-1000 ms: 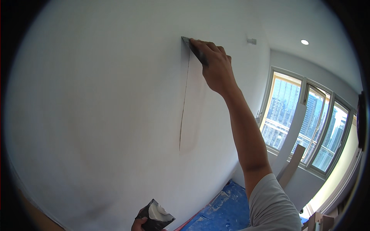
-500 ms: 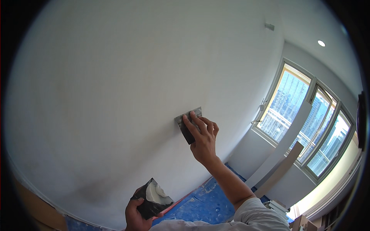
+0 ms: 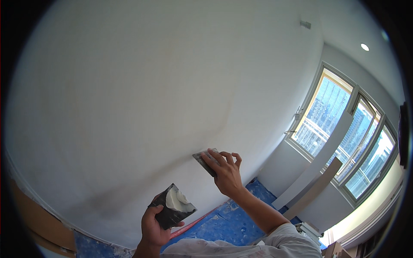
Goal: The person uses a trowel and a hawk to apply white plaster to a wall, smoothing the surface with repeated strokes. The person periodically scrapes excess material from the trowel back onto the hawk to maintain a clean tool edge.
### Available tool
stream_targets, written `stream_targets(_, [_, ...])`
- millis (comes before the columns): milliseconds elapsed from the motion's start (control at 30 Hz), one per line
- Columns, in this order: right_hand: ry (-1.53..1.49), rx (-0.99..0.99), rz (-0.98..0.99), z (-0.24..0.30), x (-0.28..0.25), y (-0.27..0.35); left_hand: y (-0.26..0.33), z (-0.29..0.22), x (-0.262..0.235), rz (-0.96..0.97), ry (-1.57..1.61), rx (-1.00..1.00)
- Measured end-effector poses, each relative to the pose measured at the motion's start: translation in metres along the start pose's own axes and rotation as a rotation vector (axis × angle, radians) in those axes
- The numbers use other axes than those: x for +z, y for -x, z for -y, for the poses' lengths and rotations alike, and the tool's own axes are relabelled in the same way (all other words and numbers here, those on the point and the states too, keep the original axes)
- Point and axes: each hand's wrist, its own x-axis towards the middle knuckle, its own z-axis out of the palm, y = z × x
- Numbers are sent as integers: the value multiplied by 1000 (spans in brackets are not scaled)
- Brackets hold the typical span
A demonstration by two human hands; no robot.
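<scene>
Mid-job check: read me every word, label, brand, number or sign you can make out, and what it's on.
No readable text anywhere in view.
Left scraper: no legible lettering; any marks are too small to read.
Right scraper: partly covered by fingers; nothing legible.
Wall: no lettering visible.
Floor sheet: pale spots only, no lettering I can make out.
Stack at lower right: too small and blurred to tell.

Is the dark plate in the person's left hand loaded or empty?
Loaded: a thick smear of white paste covers part of the dark plate in the left hand.
</scene>
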Motion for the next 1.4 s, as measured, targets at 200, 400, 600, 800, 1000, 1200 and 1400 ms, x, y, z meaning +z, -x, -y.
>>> stream_targets(200, [-1153, 90, -413, 32, -22, 41, -24, 8, 29, 124, 55, -2])
stream_targets(400, [-884, -339, -495, 46, -17, 33, -30, 21, 47, 140, 154, 18])
stream_targets(600, [-276, -406, 16, -28, -40, 21, -22, 9, 51, 232, 79, -1])
stream_targets(800, [-606, -710, -27, -38, -120, -27, -24, -5, 77, 172, -242, 30])
stream_targets(1000, [-373, -741, 128, -29, -140, -35, -30, -11, 98, 240, -346, 59])
stream_targets(1200, [-283, -701, 214, -42, -154, -34, -32, -13, 96, 198, -330, 196])
stream_targets(1400, [-1152, 40, 113, -87, -130, -22, -27, -32, 105, 32, -311, 395])
